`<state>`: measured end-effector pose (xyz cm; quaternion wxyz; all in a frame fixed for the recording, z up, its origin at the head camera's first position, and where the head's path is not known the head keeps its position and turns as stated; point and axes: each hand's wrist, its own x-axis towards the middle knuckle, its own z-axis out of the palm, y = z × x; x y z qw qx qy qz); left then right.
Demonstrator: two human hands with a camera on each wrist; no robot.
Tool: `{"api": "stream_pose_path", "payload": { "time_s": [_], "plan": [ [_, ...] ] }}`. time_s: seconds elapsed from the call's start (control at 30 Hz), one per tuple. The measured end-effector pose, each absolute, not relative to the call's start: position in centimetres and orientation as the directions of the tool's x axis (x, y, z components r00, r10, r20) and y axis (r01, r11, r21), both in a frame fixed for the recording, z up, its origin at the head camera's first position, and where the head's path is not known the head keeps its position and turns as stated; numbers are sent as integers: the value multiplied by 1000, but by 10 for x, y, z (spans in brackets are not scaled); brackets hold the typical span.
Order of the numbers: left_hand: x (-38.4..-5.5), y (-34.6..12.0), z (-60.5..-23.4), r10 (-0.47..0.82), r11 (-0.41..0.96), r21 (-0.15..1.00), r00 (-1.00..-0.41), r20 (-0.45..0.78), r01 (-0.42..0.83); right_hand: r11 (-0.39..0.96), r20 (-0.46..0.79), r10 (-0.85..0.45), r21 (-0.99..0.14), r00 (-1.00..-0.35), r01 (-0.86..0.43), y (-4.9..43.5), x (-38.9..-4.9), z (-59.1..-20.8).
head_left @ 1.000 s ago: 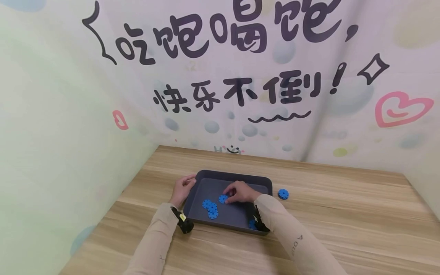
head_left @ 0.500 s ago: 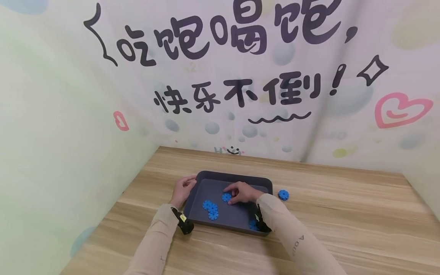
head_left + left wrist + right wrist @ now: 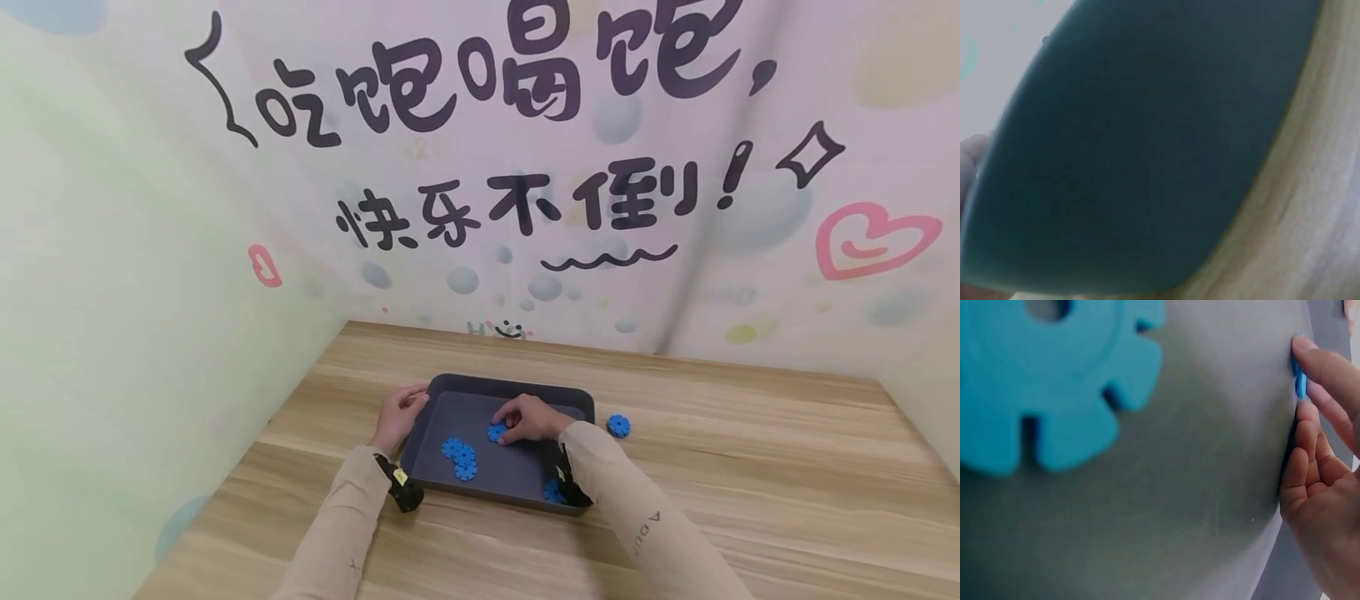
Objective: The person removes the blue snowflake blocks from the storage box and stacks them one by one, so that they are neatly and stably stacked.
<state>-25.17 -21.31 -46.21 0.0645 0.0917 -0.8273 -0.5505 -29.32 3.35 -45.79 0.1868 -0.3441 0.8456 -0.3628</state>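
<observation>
My left hand (image 3: 396, 417) grips the left wall of a dark grey tray (image 3: 502, 479); the tray's outer wall (image 3: 1147, 150) fills most of the left wrist view. Inside the tray, my right hand (image 3: 528, 419) pinches a blue notched disc (image 3: 496, 432) between thumb and finger, low over the floor. The right wrist view shows this disc (image 3: 1300, 381) edge-on at the fingertips. Left of it, several similar discs (image 3: 461, 457) lie in an overlapping cluster. Another disc (image 3: 553, 491) lies in the near right corner, partly hidden by the wrist camera.
On the wooden table (image 3: 750, 467), right of the tray, sit blue discs (image 3: 618, 425) that look stacked. A printed wall cloth (image 3: 480, 292) stands behind the table, and another wall rises at the left.
The right hand and its disc have shifted slightly to the right across the tray, and the fingertips have drawn a little closer together. The left hand stays on the tray.
</observation>
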Motion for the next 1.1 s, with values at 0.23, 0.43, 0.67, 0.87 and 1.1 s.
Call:
{"api": "stream_pose_path", "payload": {
  "time_s": [0.23, 0.43, 0.67, 0.87, 1.1],
  "plan": [
    [-253, -214, -467, -213, 359, 931, -977, 4, -74, 534, -83, -700, -720, -709, -443, 35, -294, -457],
    [-252, -215, -466, -208, 355, 932, -978, 5, -71, 540, -97, -703, -717, -705, -440, 38, -290, -447],
    [-252, -215, -465, -188, 369, 928, -982, 22, -50, 504, -48, -717, -725, -695, -470, 44, -286, -429],
    [-252, -214, -464, -189, 360, 932, -982, 24, -46, 509, -9, -707, -701, -707, -500, 46, -281, -410],
    [-250, -213, -462, -198, 359, 932, -980, 29, -45, 499, 40, -710, -676, -703, -543, 54, -274, -395]
  ]
}}
